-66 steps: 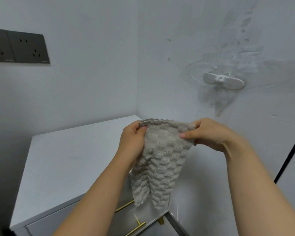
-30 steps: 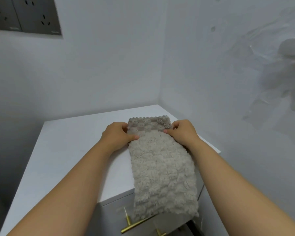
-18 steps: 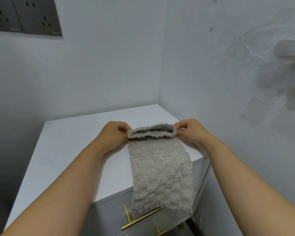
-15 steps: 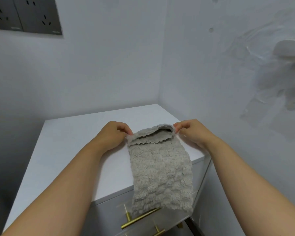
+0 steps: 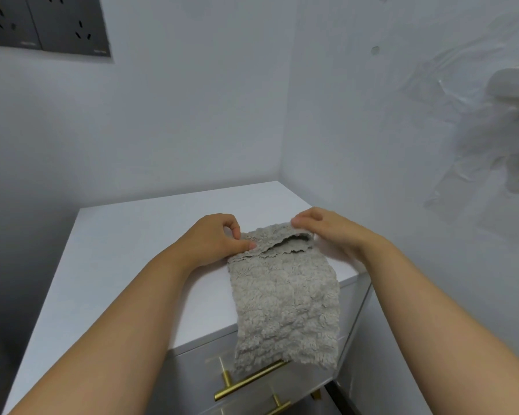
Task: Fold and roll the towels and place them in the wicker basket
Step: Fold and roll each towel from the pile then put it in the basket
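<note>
Since only the head view is on offer, everything is read from it; the towel (image 5: 285, 298), a grey nubbly strip, is laid lengthwise on the white cabinet top (image 5: 132, 250), w/ its far end turned back toward the person as a first loose lap and its near end hung over the front edge, down past the brass drawer handle (image 5: 249, 381); the left hand (image 5: 213, 239) is closed in a pinch, thumb & forefinger, on the left corner of that lap; the right hand (image 5: 330, 232) is curled over the right corner, fingertips on top of the fabric, thumb hidden, so a hold is judged probable but the exact grip can't be told; the wicker basket is not seen anywhere in frame.

Risks, as judged: the lap is seen gaping on the right and flatter on the left, so if rolling is begun unevenly, a skewed, cone-shaped roll is likely; the pile looks thick & springy, so a slack first turn is apt to be sprung open once pressure is eased; a good part of the length is unsupported over the edge, so the whole strip could be dragged off the smooth top by its own weight if both corners are let go at once; the dangling end could also be snagged on the handle as it is drawn up.
</note>
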Available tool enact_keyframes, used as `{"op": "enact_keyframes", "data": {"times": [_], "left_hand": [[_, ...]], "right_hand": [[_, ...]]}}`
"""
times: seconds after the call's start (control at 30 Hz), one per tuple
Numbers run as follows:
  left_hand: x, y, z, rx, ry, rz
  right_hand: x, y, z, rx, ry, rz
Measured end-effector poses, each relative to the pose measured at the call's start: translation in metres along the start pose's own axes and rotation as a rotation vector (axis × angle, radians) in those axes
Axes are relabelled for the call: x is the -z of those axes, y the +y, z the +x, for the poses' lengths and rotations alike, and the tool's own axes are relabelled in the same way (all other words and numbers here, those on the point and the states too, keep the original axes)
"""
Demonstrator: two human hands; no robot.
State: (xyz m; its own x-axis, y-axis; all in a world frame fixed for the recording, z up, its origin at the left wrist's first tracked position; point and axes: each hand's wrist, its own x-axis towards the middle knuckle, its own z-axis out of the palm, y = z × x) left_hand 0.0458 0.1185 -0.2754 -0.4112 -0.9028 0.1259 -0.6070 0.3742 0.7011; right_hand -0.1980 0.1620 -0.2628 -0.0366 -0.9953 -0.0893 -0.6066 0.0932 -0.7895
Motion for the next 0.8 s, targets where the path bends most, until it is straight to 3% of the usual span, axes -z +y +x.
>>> {"op": "enact_keyframes", "data": {"times": [0.13, 0.43, 0.8], "left_hand": [[0.006, 0.006, -0.002, -0.011, -0.082, 0.081], [0.018, 0.009, -0.004, -0.009, -0.276, 0.189], [0.011, 0.011, -0.005, -0.011, -0.129, -0.039]], "right_hand": [[0.004, 0.001, 0.0, 0.009, -0.051, -0.219], [0.005, -0.002, -0.003, 0.044, -0.034, -0.37], [0.007, -0.004, -0.011, -0.038, -0.147, -0.284]]}}
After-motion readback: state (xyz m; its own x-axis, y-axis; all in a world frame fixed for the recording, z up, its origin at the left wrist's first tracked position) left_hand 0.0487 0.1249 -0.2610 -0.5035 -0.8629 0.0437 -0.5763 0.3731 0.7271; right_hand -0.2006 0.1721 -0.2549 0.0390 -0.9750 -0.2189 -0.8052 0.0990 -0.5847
